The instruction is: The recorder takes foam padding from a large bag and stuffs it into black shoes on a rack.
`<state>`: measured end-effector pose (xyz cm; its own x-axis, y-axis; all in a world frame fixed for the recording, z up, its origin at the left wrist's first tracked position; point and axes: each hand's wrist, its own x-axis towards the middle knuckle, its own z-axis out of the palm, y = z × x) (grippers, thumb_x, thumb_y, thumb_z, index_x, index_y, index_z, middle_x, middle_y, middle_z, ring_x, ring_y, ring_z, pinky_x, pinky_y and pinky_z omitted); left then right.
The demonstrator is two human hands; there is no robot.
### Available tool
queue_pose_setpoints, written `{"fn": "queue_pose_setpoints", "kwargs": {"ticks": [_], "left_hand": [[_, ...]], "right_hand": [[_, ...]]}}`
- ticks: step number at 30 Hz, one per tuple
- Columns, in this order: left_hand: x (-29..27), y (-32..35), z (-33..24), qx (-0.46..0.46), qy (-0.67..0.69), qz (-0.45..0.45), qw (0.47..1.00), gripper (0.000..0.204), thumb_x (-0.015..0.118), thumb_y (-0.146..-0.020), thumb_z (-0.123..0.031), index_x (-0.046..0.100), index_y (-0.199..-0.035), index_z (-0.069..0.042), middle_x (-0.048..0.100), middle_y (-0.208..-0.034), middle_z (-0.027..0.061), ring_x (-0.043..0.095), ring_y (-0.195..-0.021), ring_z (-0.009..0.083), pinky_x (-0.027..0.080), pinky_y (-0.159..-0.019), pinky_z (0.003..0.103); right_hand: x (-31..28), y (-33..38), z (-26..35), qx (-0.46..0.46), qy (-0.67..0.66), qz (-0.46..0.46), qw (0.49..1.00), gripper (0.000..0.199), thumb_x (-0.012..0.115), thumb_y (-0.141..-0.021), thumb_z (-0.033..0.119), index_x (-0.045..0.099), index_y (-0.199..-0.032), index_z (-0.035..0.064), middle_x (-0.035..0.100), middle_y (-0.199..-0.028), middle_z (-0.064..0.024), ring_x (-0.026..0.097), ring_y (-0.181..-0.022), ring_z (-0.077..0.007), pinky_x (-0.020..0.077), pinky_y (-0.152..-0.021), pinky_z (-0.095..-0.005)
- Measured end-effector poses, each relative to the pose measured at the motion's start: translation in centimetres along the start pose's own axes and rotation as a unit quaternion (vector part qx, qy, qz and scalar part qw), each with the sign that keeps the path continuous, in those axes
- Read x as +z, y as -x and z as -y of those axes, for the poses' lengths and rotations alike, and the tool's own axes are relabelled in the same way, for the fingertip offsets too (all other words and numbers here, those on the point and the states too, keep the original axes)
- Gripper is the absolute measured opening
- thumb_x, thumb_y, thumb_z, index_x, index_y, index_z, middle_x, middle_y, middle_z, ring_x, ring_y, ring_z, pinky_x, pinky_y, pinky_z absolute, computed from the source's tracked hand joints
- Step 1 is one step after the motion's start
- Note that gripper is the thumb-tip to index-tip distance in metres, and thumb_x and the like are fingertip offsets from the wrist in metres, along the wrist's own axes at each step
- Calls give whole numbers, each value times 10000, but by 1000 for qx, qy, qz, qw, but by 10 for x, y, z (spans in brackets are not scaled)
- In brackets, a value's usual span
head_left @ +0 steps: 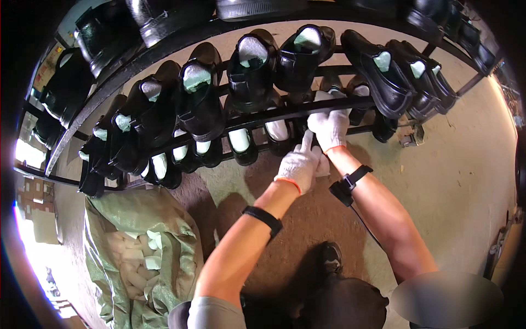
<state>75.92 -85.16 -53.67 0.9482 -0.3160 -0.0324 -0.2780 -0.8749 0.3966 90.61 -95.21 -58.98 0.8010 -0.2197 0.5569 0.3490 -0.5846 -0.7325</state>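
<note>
Grip, right: right hand (329, 125) in a white knit glove with an orange cuff curls its fingers down at the black metal rail of the shoe rack (285, 112); what sits inside the closed fingers cannot be told, as a black shoe below is mostly hidden behind the glove.
Grip, left: left hand (299, 164) in a matching white glove lies just below the right one, index finger pointing up and touching the right glove, other fingers folded around a scrap of white paper (323, 166).
Wrists: black strap bands ring both forearms; the right band carries a small black box with a thin cable running down the arm.
Nearest ground: dark shoe of the person (331, 257) stands on the brown concrete floor (460, 181).
Lower left: green woven sack (142, 257) gapes open, filled with pale paper wads.
Lower rack tier: black leather shoes (241, 143) hang toe-down with white stuffing showing, crowding both sides of the hands.
Middle tier: larger black buckled shoes (252, 71) stuffed with pale green-white paper sit directly above the hands.
Top tier: more glossy black shoes (104, 33) line the curved upper bar.
</note>
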Motion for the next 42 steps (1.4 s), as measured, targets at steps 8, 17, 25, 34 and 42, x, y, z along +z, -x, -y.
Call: {"fn": "queue_pose_setpoints", "kwargs": {"ticks": [8,17,25,34,42], "left_hand": [[64,4,7,-13,81,-205,975,404,727,-835,3,637,-1228,26,564,-1437,259,639,-1263,443,566,-1047,517],[114,7,14,-82,85,-307,944,361,673,-897,-26,619,-1247,47,565,-1453,301,638,-1224,462,574,-1056,509],[79,36,19,-44,77,-237,967,454,696,-850,14,605,-1293,61,451,-1611,354,567,-1401,504,524,-1163,494],[68,36,18,-23,138,-244,960,477,752,-834,-33,589,-1279,30,451,-1620,343,676,-1222,535,593,-1037,546],[57,21,5,-41,206,-256,944,469,712,-869,-50,587,-1312,36,480,-1573,384,652,-1257,564,604,-1041,543]], "right_hand": [[-24,-16,44,-279,124,166,938,283,827,-879,293,770,-1091,116,728,-1090,-179,722,-1052,-411,621,-855,-534],[-22,-5,22,-327,70,200,921,257,804,-948,334,781,-1003,84,760,-953,-155,733,-891,-430,588,-880,-529],[-10,-11,31,-320,187,167,913,271,705,-997,333,785,-993,75,773,-930,-195,733,-923,-435,559,-964,-559],[-11,-10,29,-227,167,292,914,297,758,-978,384,834,-1032,102,814,-941,-143,766,-885,-427,596,-817,-515],[-11,-25,22,-283,274,317,863,295,604,-1033,251,789,-1158,58,795,-1098,-218,752,-1012,-449,583,-901,-584]]}}
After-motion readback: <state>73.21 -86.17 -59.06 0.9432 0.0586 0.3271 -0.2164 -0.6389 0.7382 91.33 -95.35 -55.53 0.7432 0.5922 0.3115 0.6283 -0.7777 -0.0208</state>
